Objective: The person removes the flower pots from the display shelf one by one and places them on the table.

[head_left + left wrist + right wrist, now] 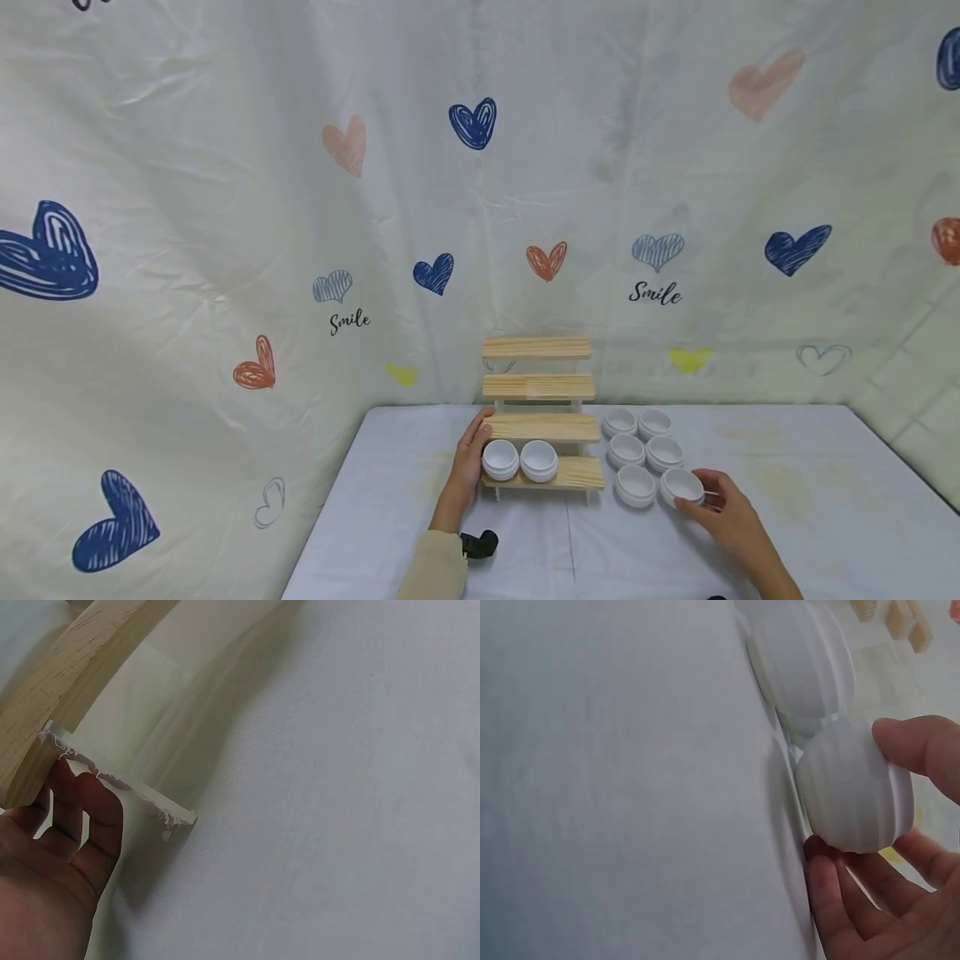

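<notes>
A wooden tiered display stand (551, 427) has several light slats on pale supports. My left hand (468, 454) grips its left side, with fingers curled under a wooden slat (71, 682) beside a frayed pale support (124, 780). Two white bowls (501, 459) sit side by side on the lowest tier. On the right, my right hand (726, 515) holds a small white ribbed bowl (851, 791) between thumb and fingers. This bowl is the front right one of a cluster, close beside another white bowl (802, 664).
More white bowls (626, 451) stand in two columns just right of the stand. A white cloth (795, 533) covers the table. Behind it hangs a pale curtain (555, 183) printed with hearts. A black object (480, 545) is at my left wrist.
</notes>
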### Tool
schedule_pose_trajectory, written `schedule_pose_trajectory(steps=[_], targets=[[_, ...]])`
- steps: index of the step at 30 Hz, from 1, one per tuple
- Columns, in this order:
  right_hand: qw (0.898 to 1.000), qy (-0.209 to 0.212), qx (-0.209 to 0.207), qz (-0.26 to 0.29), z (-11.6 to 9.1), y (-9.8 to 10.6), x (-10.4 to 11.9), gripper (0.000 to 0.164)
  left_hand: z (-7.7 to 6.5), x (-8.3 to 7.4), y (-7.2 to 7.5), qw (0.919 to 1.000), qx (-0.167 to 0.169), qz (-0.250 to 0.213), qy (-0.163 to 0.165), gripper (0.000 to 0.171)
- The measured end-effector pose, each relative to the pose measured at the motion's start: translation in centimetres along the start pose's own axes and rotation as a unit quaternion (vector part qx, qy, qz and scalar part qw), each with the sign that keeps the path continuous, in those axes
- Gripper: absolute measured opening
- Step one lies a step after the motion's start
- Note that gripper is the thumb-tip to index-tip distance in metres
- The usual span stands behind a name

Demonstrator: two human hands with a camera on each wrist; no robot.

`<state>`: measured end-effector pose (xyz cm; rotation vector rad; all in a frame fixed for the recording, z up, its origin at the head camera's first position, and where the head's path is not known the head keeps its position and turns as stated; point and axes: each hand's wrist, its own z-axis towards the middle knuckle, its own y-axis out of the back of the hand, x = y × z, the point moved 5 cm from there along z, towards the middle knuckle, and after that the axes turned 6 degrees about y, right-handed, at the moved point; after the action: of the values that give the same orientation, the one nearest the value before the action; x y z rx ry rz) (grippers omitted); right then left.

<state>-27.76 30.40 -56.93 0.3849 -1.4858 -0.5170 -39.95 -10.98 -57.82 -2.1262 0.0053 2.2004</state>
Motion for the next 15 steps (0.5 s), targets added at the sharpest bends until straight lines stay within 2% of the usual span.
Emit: schedule_pose_trajectory(steps=[15], targets=[[1.0,0.016,0.003,-0.02,0.58,-0.51,-0.67,0.079,0.06,-0.12,-0.2,0.9998,0.001,-0.018,-0.008,0.046]])
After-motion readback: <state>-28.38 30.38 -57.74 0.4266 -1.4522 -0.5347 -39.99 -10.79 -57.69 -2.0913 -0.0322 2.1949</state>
